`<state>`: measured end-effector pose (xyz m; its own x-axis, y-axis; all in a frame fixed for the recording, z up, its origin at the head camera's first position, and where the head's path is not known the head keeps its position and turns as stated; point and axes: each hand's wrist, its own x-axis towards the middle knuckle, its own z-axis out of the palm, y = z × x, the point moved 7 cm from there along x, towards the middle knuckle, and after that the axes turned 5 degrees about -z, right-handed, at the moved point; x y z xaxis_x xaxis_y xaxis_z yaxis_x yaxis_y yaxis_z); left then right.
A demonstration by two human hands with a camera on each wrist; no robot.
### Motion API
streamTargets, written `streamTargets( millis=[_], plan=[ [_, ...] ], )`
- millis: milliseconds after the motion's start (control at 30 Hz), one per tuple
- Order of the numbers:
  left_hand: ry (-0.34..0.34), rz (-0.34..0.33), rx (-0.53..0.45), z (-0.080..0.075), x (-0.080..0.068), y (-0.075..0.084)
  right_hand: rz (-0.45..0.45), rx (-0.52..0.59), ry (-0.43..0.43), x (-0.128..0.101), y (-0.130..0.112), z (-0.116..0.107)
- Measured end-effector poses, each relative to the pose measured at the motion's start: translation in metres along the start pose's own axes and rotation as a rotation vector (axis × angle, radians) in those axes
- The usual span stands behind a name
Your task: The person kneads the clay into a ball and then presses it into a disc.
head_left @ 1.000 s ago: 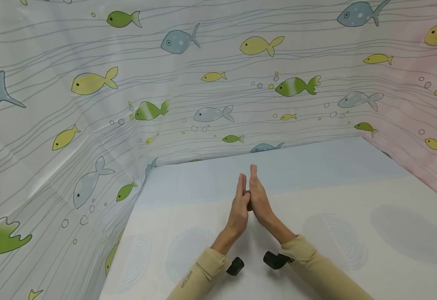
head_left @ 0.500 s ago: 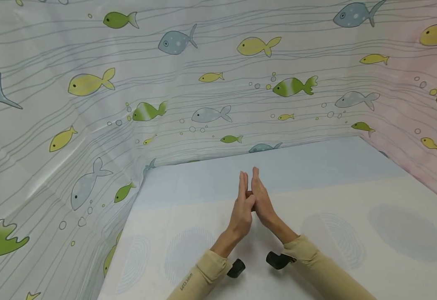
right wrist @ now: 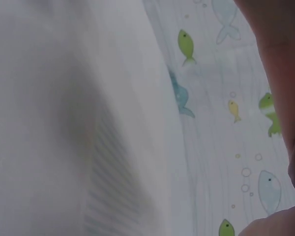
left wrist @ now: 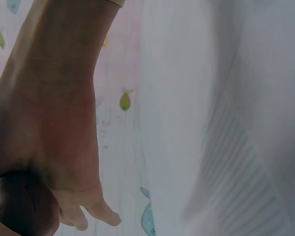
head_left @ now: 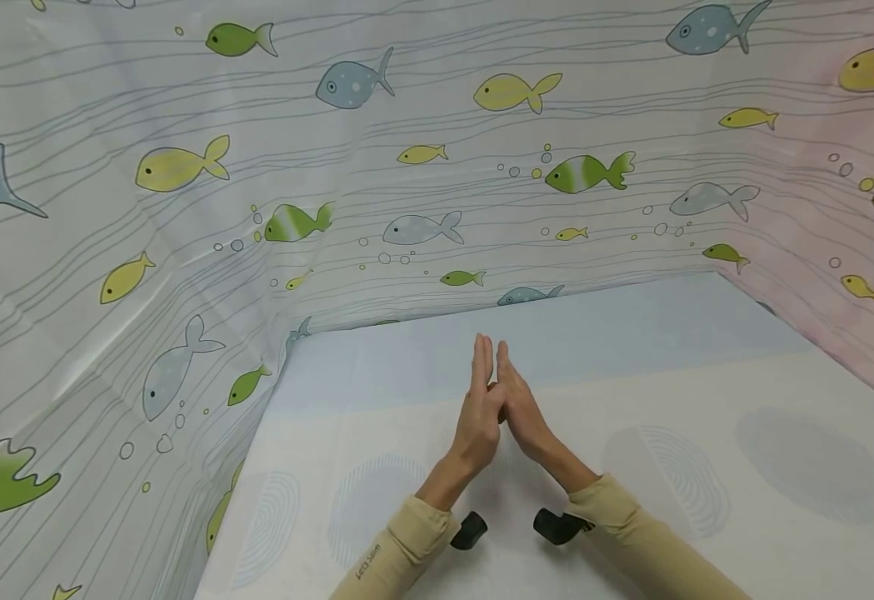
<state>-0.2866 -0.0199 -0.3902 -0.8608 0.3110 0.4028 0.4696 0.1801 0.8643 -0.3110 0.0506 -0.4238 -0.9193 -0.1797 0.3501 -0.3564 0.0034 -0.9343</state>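
Between the facing palms of my two hands sits a dark brown rounded lump [left wrist: 24,204] with fine crack lines on its surface. Its kind does not show. In the head view only slivers of the lump [head_left: 501,414] appear between the hands. My left hand [head_left: 479,417] presses it from the left, fingers straight and pointing forward. From the other side my right hand [head_left: 524,412] presses it with its fingers also stretched forward. The right hand [left wrist: 54,142] covers much of the left wrist view, with the lump against its palm.
Below the hands spreads a table with a white and pale blue cover [head_left: 706,392] printed with grey ovals. Fish-patterned sheeting [head_left: 377,183] encloses it at the back and sides. Black wrist cameras [head_left: 470,531] hang from both beige sleeves [head_left: 631,517].
The palms slide against each other around the lump: the left hand has shifted forward, while the right has drawn back slightly, so the left fingertips now reach farther forward than the right ones.
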Motion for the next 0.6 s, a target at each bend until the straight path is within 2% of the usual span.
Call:
streamTargets(
  millis=[367, 600],
  plan=[
    [0.042, 0.019, 0.062, -0.01, 0.004, 0.008, -0.012, 0.146, -0.085, -0.009, 0.001, 0.014],
    [0.064, 0.037, 0.051, -0.021, 0.012, 0.009, 0.024, 0.176, -0.079, -0.019, 0.001, 0.022]
  ],
)
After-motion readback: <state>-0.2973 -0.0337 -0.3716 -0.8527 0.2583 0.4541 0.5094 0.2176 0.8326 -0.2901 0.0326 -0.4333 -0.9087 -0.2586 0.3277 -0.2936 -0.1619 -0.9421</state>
